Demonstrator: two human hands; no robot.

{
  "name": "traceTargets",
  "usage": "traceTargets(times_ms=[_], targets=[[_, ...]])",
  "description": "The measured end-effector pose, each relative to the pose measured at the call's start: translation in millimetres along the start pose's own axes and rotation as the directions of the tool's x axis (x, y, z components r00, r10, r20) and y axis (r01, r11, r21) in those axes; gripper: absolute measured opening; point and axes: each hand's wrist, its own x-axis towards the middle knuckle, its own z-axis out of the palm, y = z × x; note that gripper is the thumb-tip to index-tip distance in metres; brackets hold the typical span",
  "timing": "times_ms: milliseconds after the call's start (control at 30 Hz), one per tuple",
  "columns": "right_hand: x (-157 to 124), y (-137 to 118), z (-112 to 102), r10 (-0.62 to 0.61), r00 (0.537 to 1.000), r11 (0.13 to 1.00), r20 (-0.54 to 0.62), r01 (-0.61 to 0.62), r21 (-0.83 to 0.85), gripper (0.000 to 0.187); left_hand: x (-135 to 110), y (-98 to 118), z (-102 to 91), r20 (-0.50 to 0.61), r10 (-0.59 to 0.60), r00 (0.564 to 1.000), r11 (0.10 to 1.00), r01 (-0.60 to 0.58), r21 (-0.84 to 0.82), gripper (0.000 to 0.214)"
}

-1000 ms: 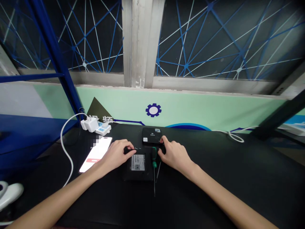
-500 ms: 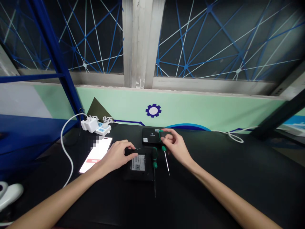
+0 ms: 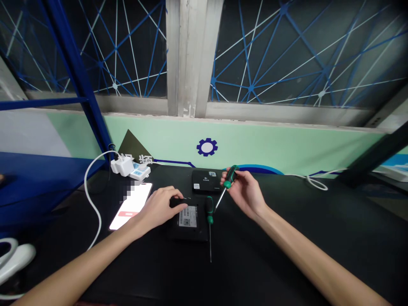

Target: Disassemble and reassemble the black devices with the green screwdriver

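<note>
My left hand [image 3: 165, 205] grips the upper left part of a flat black device [image 3: 200, 234], its thumb and fingers on either side of the corner. A white printed label [image 3: 188, 216] faces up on this device. Small bright marks show by the fingertips, too small to make out. In my right hand [image 3: 247, 191] is a green and black screwdriver [image 3: 230, 178], held by the handle with its shaft tilted down to the left. A second green-handled screwdriver [image 3: 209, 210] lies along the device's right edge, shaft towards me.
Behind the device lies another black box [image 3: 205, 182] with a small white sticker. A phone with a lit screen [image 3: 132, 204] rests left of my left hand. Near the wall is a white power strip [image 3: 140, 171] with a plug and white cable [image 3: 85, 187].
My right hand has lifted the screwdriver from beside the rear box and turned it, so its tip now points down-left towards the device. My left hand keeps its place on the device.
</note>
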Motion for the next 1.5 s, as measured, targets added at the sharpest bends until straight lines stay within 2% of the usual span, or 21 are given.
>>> traceTargets(times_ms=[100,233,400,600,733,833,1033,1367,1500], targets=[[0.9,-8.6,4.9,0.045,0.998,0.994,0.045,-0.049,0.101,0.012,1.0,0.2,-0.7,0.004,-0.002,1.0,1.0,0.002,0.005,0.022],[-0.1,-17.3,14.9,0.066,0.992,0.985,0.103,-0.082,0.155,0.008,1.9,-0.4,-1.6,0.01,0.012,1.0,1.0,-0.012,0.015,0.024],[6.6,-15.7,27.1,0.113,0.978,0.981,0.176,-0.138,0.133,0.026,5.4,0.9,-7.4,0.037,0.02,0.999,0.998,-0.022,0.056,0.024],[25.5,-2.7,34.3,0.03,0.976,0.988,0.215,-0.062,0.141,0.032,-1.2,13.8,-15.3,0.053,0.038,0.998,0.98,-0.048,0.194,0.028],[36.0,7.7,38.5,-0.006,0.971,0.987,0.237,-0.032,0.155,0.029,-19.4,27.1,-7.3,0.003,0.113,0.994,0.958,-0.11,0.264,0.033],[40.7,14.7,41.5,-0.002,0.967,0.985,0.256,-0.042,0.169,0.028,-29.1,34.3,2.3,-0.041,0.092,0.995,0.954,-0.076,0.291,0.037],[44.4,21.8,43.8,0.034,0.955,0.983,0.294,-0.085,0.161,0.029,-29.4,34.7,14.3,-0.057,0.09,0.994,0.934,-0.064,0.351,0.033],[37.3,19.9,54.5,0.04,0.981,0.999,0.192,-0.033,-0.042,0.038,-22.9,29.2,14.6,-0.107,0.118,0.987,0.951,-0.082,0.298,0.024],[32.1,19.9,57.0,0.01,0.984,0.998,0.176,0.0,-0.06,0.037,-21.5,24.3,13.8,-0.098,0.131,0.987,0.952,-0.098,0.291,0.023]])
